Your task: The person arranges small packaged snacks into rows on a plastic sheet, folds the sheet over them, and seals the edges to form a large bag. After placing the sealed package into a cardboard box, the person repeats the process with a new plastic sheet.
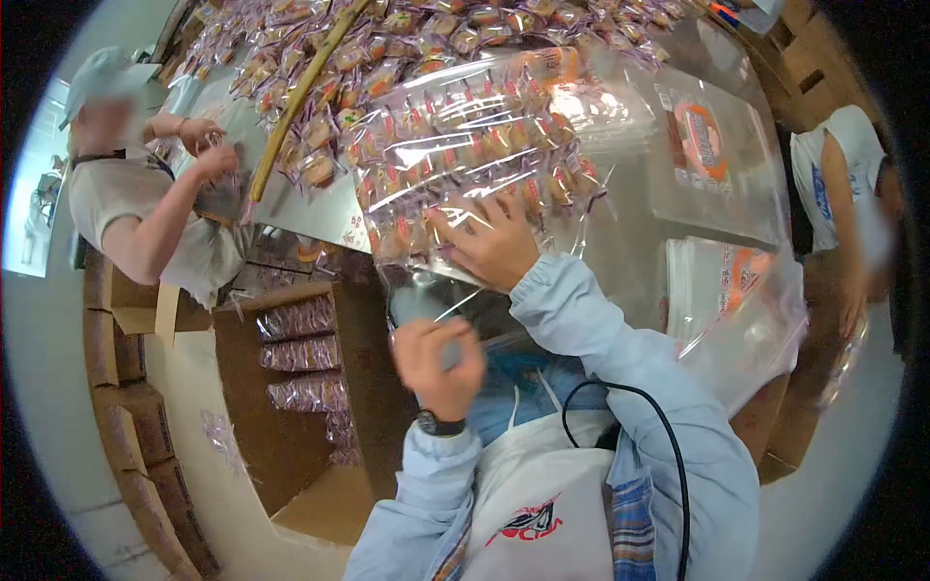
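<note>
Clear bag point(504, 184) near full of wrapped snacks point(417, 121), mouth unsealed; right hand point(489, 242) splayed flat atop, left hand point(441, 353) pinching edge; loose heap point(387, 39) on table point(300, 208).

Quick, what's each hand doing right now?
Left hand: closed, pinching the edge of the clear bag.
Right hand: open, fingers spread flat on that bag.

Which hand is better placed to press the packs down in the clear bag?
Probably right: the right hand rests on the clear bag over the packs, while the left hand pinches its lower edge.
</note>
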The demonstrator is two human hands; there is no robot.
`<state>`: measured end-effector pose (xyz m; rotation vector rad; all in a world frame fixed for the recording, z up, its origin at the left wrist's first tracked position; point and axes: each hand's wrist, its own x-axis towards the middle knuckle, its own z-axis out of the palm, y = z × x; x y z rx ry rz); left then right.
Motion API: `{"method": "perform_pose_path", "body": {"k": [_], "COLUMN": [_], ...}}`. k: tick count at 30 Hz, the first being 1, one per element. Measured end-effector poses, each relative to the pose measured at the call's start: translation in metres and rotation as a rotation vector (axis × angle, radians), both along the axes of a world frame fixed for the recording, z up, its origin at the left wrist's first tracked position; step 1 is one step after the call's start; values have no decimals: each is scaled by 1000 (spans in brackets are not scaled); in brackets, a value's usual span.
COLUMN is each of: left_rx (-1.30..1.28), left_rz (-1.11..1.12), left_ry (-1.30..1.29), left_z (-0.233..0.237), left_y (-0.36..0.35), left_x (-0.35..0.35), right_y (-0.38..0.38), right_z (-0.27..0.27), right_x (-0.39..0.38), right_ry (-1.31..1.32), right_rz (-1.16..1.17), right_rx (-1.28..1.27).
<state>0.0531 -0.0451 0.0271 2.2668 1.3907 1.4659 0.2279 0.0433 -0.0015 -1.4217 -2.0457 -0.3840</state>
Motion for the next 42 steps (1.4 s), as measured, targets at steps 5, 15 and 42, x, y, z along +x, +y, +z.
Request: {"method": "perform_pose_path", "body": {"k": [5, 15, 42], "left_rx": [-270, -77, -89], "left_rz": [-67, -3, 204], "left_ry": [100, 464, 488], "left_z": [-34, -33, -32], "left_y": [14, 76, 95], "left_x": [37, 29, 59], "right_y": [11, -7, -70], "right_z": [-17, -1, -17], "right_x": [1, 8, 79], "right_ry": [-30, 101, 127], "right_rz": [-40, -104, -286], "right_rx": [87, -37, -48]}}
